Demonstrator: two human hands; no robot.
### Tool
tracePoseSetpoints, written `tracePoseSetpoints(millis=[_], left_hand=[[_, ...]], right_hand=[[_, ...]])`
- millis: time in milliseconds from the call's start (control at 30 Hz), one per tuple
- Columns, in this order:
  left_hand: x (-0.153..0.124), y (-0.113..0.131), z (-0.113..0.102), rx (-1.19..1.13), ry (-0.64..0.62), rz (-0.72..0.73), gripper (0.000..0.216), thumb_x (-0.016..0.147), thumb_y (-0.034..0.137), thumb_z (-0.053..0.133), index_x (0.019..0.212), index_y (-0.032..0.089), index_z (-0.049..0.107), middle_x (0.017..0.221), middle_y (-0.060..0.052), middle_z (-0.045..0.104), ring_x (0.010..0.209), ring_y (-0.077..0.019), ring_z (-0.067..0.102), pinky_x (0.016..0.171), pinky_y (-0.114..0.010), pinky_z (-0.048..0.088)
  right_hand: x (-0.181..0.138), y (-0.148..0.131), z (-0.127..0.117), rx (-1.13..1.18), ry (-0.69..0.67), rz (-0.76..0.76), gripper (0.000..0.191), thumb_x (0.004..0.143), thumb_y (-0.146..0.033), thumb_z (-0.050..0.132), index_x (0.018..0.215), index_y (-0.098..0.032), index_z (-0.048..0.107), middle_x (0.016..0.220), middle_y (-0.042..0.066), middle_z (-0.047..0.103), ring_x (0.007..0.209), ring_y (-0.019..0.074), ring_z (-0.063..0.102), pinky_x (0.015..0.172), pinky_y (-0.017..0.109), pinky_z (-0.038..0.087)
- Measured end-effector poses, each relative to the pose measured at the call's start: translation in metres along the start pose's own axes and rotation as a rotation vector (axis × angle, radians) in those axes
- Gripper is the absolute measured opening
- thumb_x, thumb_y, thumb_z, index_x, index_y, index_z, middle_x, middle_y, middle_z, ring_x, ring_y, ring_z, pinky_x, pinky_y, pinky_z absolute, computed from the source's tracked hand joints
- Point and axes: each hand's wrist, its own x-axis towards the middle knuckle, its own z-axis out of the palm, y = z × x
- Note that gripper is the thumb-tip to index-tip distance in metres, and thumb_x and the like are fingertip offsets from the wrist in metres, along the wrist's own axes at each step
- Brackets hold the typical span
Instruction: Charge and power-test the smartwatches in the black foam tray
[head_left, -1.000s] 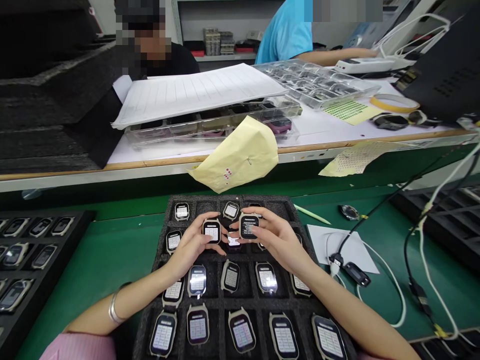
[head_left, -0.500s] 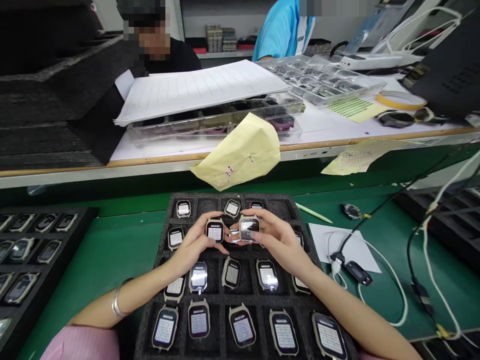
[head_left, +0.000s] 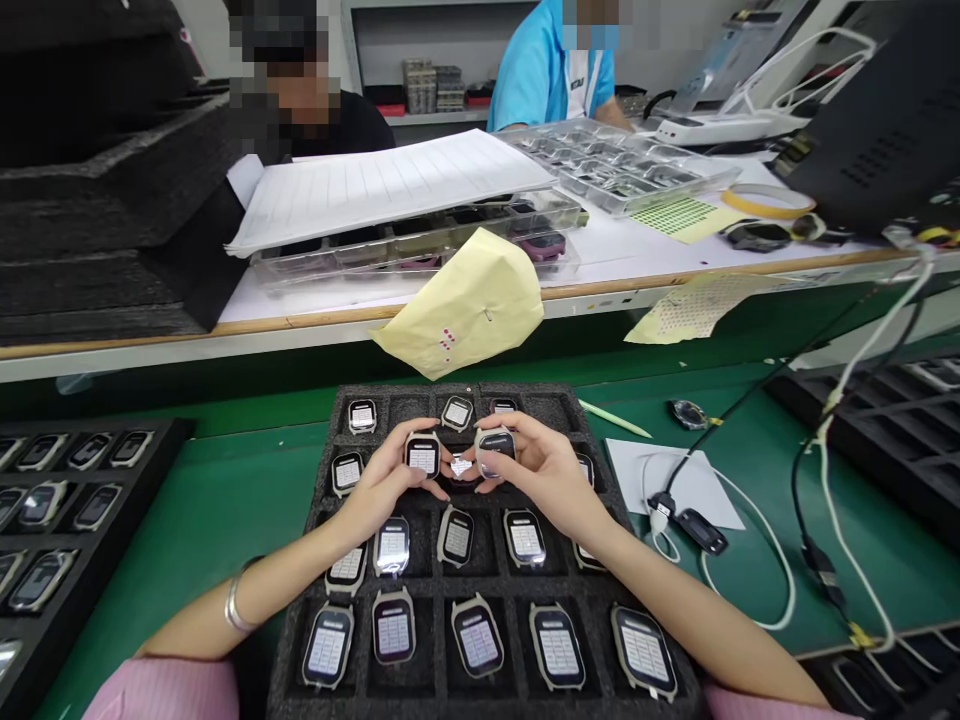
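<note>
My left hand (head_left: pixel 391 468) is closed on a smartwatch body (head_left: pixel 423 455) whose screen is lit with a white grid. Close beside it, my right hand (head_left: pixel 541 462) grips a second smartwatch body (head_left: pixel 495 442); its thumb lies over the dark screen, which shows a little light text at the top. Both are held above a black foam tray (head_left: pixel 592 625). Several strapless watch bodies, such as this lit watch (head_left: pixel 478 636), lie face up in the tray's compartments. Parts of the middle rows are hidden under my hands and forearms.
A second foam tray of watches (head_left: pixel 97 505) lies left. White paper (head_left: pixel 675 485), cables (head_left: pixel 787 570), a small black device (head_left: pixel 702 531) and a green pen (head_left: pixel 615 418) lie right. The shelf edge (head_left: pixel 315 318) crosses behind, with a yellow sheet (head_left: pixel 465 305) hanging. Two people sit beyond.
My right thumb has moved across the screen of the watch in that hand, and that screen now looks darker with text. The view has shifted slightly to the right.
</note>
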Motion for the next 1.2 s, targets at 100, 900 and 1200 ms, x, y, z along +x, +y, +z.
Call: tracePoseSetpoints(millis=[100, 900, 1200], left_hand=[[-0.0008, 0.0003, 0.0007, 0.013, 0.01, -0.004, 0.051, 0.076, 0.009, 0.05, 0.125, 0.021, 0.05, 0.097, -0.006, 0.063, 0.091, -0.0213, 0.06, 0.073, -0.036, 0.057], [0.0013, -0.0061, -0.0057, 0.031, -0.025, 0.004, 0.051, 0.079, 0.008, 0.048, 0.128, 0.022, 0.046, 0.097, -0.004, 0.06, 0.089, -0.0198, 0.059, 0.07, -0.036, 0.059], [-0.0013, -0.0019, 0.0022, 0.036, -0.017, 0.018, 0.039, 0.088, 0.02, 0.055, 0.127, 0.021, 0.049, 0.095, -0.005, 0.061, 0.086, -0.0182, 0.06, 0.07, -0.034, 0.06]], right_hand=[[-0.0002, 0.0034, -0.0021, 0.059, -0.023, 0.008, 0.036, 0.086, -0.029, 0.069, 0.12, -0.02, 0.058, 0.1, 0.007, 0.07, 0.092, 0.0228, 0.07, 0.072, 0.037, 0.063], [0.0007, 0.0072, -0.0069, 0.172, -0.057, 0.004, 0.029, 0.087, -0.025, 0.065, 0.116, -0.022, 0.064, 0.095, 0.005, 0.073, 0.085, 0.0208, 0.071, 0.07, 0.036, 0.064], [0.0007, 0.0055, -0.0054, 0.06, -0.019, -0.005, 0.025, 0.089, -0.025, 0.066, 0.114, -0.021, 0.063, 0.095, 0.007, 0.074, 0.084, 0.0221, 0.072, 0.064, 0.03, 0.063]])
